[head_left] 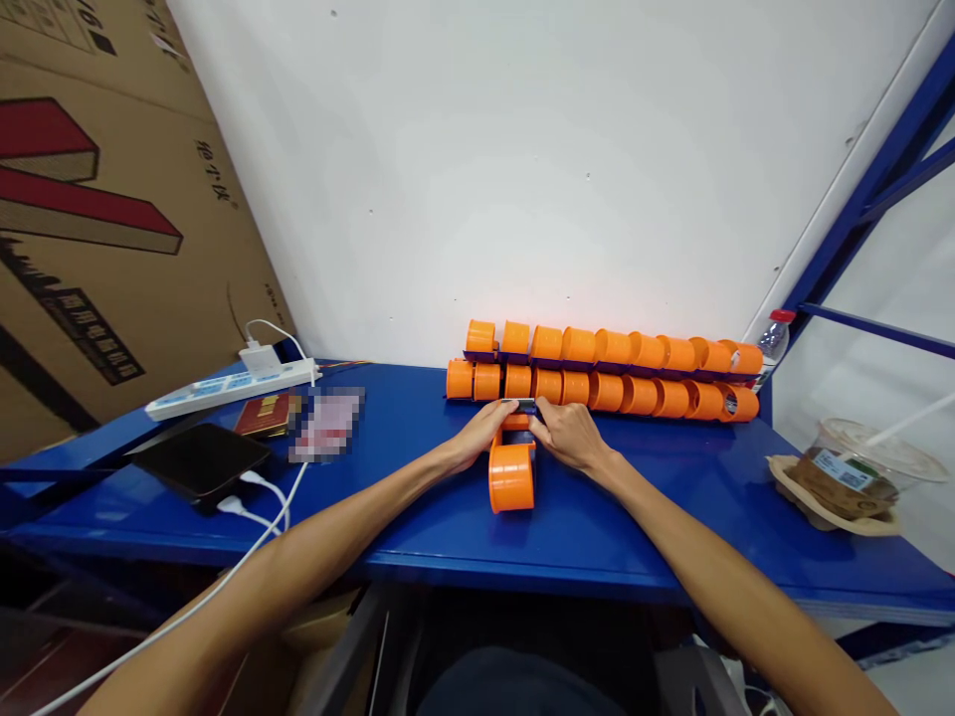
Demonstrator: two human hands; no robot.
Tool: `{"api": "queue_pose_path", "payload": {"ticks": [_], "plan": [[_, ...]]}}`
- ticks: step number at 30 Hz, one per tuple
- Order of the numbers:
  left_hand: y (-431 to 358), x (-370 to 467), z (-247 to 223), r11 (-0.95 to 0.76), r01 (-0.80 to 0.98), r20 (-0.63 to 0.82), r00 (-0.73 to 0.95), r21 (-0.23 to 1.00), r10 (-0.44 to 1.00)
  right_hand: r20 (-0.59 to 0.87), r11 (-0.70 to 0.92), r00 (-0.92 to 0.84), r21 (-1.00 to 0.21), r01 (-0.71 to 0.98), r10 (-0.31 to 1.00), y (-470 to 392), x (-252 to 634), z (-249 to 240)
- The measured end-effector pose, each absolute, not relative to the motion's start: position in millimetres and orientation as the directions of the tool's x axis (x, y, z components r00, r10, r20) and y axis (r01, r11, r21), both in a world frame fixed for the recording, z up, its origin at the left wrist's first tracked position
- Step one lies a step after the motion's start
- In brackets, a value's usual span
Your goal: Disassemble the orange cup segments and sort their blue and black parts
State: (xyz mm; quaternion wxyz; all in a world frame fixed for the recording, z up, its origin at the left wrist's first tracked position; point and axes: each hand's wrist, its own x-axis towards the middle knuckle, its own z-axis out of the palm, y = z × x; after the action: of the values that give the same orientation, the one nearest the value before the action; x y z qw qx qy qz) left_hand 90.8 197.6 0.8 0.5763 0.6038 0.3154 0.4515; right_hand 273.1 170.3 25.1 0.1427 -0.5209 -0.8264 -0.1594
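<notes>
An orange tape dispenser (511,479) lies on the blue table in front of me, its round, drum-like end toward me. Its far end carries a dark strip with a toothed edge (520,404). My left hand (481,434) grips that far end from the left, thumb and fingers closed at the strip. From the right, my right hand (568,432) closes on the same end, its thumb by the orange bar. Parts of the dispenser are hidden by my fingers. Just beyond my hands, similar orange dispensers (608,389) stand in two stacked rows against the wall.
At left are a white power strip (231,388), a black device (201,463) with white cables, a dark red box (267,414) and a blurred card (326,424). A cable crosses my left forearm. At right stand a lidded cup (851,472) in a carrier and a bottle (774,343).
</notes>
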Motion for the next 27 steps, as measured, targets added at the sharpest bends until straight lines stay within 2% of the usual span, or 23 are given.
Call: {"api": "queue_pose_path", "payload": {"ticks": [3,7,10,15,22,27], "plan": [[198.3,92.4,-0.6,-0.086,-0.193,0.156,0.383,0.977,0.911,0.424,0.401,-0.377,0.035,0.915,0.824,169.2,274.1,27.0],[203.4,92.5,-1.8,-0.041,-0.307,0.146,0.327,0.951,0.934,0.472,0.479,-0.327,-0.246,0.843,0.819,170.8,276.1,27.4],[207.9,90.9,-0.2,-0.119,-0.317,0.197,0.225,0.941,0.954,0.476,0.543,-0.338,-0.405,0.736,0.812,173.2,275.6,24.5],[205.9,89.7,3.9,-0.283,-0.134,0.302,0.161,0.950,0.940,0.451,0.509,-0.303,-0.455,0.731,0.839,176.5,271.1,20.2],[194.4,91.9,8.3,-0.237,-0.013,0.234,0.221,0.971,0.947,0.292,0.446,-0.338,-0.538,0.715,0.894,174.8,270.5,22.0],[195.0,95.1,4.9,-0.269,0.049,0.265,0.076,0.962,0.961,0.261,0.413,-0.320,-0.597,0.688,0.911,175.2,268.4,20.6]]}}
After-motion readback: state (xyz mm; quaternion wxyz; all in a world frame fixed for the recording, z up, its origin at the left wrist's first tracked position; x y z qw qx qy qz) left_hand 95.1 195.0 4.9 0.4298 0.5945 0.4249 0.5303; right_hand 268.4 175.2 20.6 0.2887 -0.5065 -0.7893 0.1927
